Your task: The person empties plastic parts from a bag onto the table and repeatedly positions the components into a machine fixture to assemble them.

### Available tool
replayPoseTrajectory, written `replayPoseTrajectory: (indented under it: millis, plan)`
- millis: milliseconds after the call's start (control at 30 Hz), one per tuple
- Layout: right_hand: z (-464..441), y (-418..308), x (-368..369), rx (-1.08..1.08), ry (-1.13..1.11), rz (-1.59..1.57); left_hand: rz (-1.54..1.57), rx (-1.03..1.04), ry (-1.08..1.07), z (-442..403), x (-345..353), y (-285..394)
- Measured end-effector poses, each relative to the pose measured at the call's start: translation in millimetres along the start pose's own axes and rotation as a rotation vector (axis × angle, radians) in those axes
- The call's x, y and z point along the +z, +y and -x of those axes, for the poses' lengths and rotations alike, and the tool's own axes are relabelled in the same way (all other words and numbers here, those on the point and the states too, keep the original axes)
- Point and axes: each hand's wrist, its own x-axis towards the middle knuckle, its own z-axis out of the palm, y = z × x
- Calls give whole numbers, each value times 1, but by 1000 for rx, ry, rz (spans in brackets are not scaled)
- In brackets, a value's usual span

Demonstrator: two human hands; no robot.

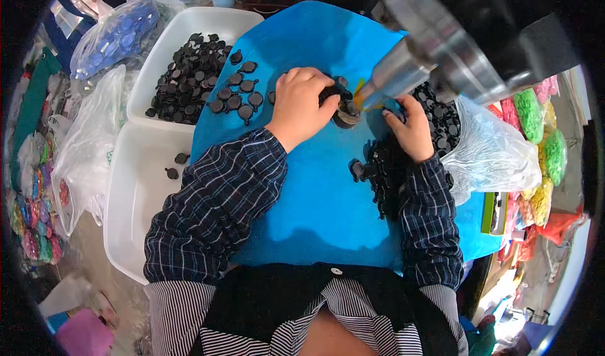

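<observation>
My left hand [302, 107] lies beside the base of a metal press, fingers curled and thumb reaching toward a dark shape that I cannot make out. Under the press head [397, 72] sits a small round die [346, 116] with a black piece by it. To the right, my right hand [413, 129] pinches a small black piece between thumb and fingers, partly hidden. Just below that hand is a heap of black round caps with small tabs [384, 173]. Several similar finished-looking caps [246, 91] lie on the blue cloth [302, 217] left of my left hand.
A white bin [142, 85] full of black caps stands at the upper left. Below it, another white bin [123, 217] holds a few caps. A clear plastic bag [488, 151] and more black caps [441, 119] lie at the right, near bagged coloured pieces [529, 116].
</observation>
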Motion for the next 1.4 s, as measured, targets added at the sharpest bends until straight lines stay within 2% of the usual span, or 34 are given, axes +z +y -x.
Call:
replayPoseTrajectory:
  millis: [67, 100, 200, 233, 333, 367, 467, 567, 667, 733, 900, 1000, 1167, 1300, 1400]
  plan:
    - [2, 12, -5, -300, 61, 594, -15, 18, 16, -1, 0, 0]
    - [3, 13, -4, -302, 63, 595, -32, 32, 34, -1, -1, 1]
    - [8, 10, 6, -56, -61, 626, -34, 46, 30, -1, -3, -2]
    - [9, 8, 9, -55, -62, 625, -12, 40, 8, 0, -3, -3]
    - [9, -1, 15, 252, -95, 191, 50, 79, -13, 0, 1, -5]
    - [8, -4, 16, 250, -92, 191, 90, 117, -16, 0, 3, -5]
    - [7, -13, 18, 218, -6, -463, 90, 181, -35, 2, 6, 5]
    - [8, -12, 24, 190, -46, -628, 9, 220, -47, 4, 7, 12]
    - [3, -15, 25, 184, -60, -807, 35, 37, -48, 0, 1, -4]
    - [0, -19, 22, 222, -66, -972, 39, 34, -34, -1, 2, -3]
    - [0, -12, 35, 125, -116, -976, 45, 35, -9, -2, 3, -2]
    - [-4, -24, 45, 150, -108, -642, 45, 35, -13, -2, 1, -3]
    - [-1, -29, 42, 209, -78, -591, 44, 20, -21, -2, 0, -2]
    - [-3, -24, 30, 126, -64, -568, 49, 13, -23, -2, -2, -1]
    - [-4, -12, 0, 174, -3, -108, 36, 9, -15, -1, -2, -1]
